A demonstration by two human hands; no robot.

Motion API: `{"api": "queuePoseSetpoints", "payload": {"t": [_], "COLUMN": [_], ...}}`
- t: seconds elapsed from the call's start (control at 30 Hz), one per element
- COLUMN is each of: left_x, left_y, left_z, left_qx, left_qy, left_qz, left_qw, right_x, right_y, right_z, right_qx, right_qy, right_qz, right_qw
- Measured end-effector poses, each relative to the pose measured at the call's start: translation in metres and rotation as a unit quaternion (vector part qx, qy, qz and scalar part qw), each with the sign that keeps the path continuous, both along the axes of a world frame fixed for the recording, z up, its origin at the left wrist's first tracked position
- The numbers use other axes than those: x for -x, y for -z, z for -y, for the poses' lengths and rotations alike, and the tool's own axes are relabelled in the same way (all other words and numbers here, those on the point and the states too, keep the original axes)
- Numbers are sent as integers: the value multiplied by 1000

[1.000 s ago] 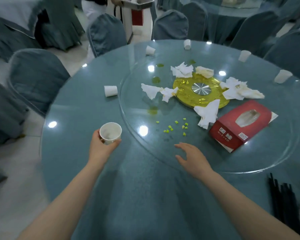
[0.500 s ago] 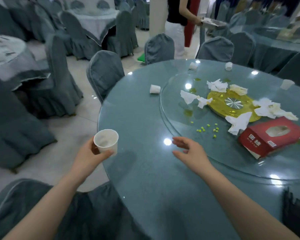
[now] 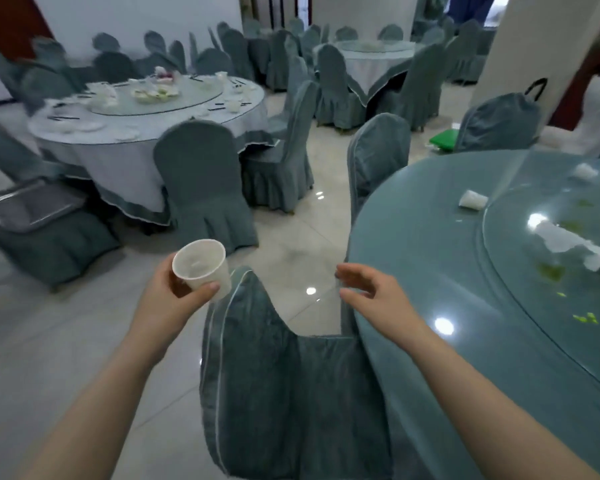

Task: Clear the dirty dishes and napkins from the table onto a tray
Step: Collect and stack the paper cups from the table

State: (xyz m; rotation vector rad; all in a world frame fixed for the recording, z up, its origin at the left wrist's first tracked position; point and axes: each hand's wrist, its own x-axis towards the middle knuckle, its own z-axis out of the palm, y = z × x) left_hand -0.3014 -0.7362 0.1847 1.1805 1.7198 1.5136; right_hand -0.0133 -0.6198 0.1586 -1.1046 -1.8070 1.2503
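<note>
1. Holding a white paper cup (image 3: 201,268) upright, the left hand (image 3: 174,299) wraps its fingers and thumb around the cup, clear of the table (image 3: 430,271).
2. The right hand (image 3: 374,296) hovers empty, fingers relaxed and apart.
3. A tray (image 3: 32,206) sits on a chair at far left; carrying the cup there level should avoid drips.

Banquet hall w/ glossy pale tiled floor (image 3: 66,341) reflecting ceiling lights. Round tables in grey-blue cloths (image 3: 125,157), ringed by chairs in grey-blue fabric covers (image 3: 201,181). White walls (image 3: 136,15) at back; white pillar (image 3: 520,39) at right, near a dark red door.
</note>
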Motion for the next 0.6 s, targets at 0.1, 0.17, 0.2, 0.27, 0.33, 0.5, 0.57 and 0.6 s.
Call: {"api": "queuePoseSetpoints", "payload": {"t": [0.1,0.17,0.2,0.27,0.33,0.5,0.57,0.6], "left_x": [53,93,115,161,206,293,316,326], "left_y": [-4,-9,-11,-16,-17,-10,-3,1], "left_z": [24,42,51,70,89,117,116,112], "left_qx": [-26,-40,-46,-51,-54,-41,-27,-20], "left_qy": [-39,-54,-57,-62,-68,-88,-105,-115], "left_qz": [15,13,10,2,2,6,17,21], "left_qw": [999,998,997,997,996,995,994,993], "right_x": [65,114,139,189,235,325,350,360], "right_y": [-14,-23,-26,-30,-28,-17,-13,-10], "right_z": [4,9,12,21,29,43,41,37], "right_qx": [-15,-25,-32,-40,-39,-12,9,17], "right_qy": [-37,-56,-62,-73,-91,-92,-96,-99], "right_qz": [2,0,-2,-6,-1,-1,-3,-3], "right_qw": [999,998,998,997,995,996,995,995]}}
